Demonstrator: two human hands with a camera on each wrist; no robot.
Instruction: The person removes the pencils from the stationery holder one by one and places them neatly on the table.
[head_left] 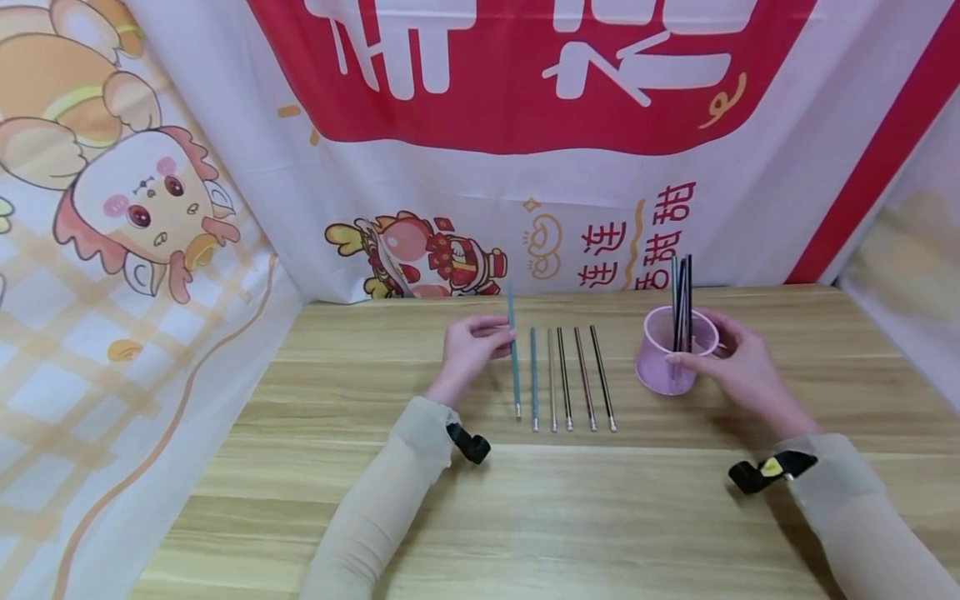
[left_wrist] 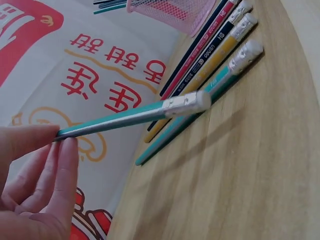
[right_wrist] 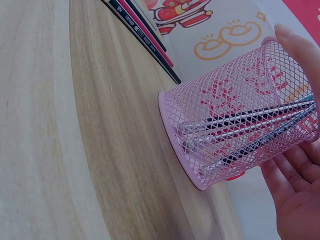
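Observation:
My left hand (head_left: 472,346) pinches a teal pencil (left_wrist: 130,116) between thumb and fingertips, with its white eraser end pointing away from the palm in the left wrist view. The pencil is raised above the table and slants. Just right of it a row of pencils lies side by side: a teal pencil (head_left: 534,375), a yellow pencil (head_left: 552,375), a red pencil (head_left: 584,375) and dark ones. At the right, my right hand (head_left: 742,371) grips a pink mesh pencil cup (right_wrist: 235,95) around its rim. Several pencils (right_wrist: 250,122) stand in the cup, eraser ends down.
The wooden table (head_left: 555,517) carries everything. Behind it hangs a white and red printed cloth (head_left: 480,200), meeting the table's back edge. Another patterned cloth (head_left: 135,350) covers the left side.

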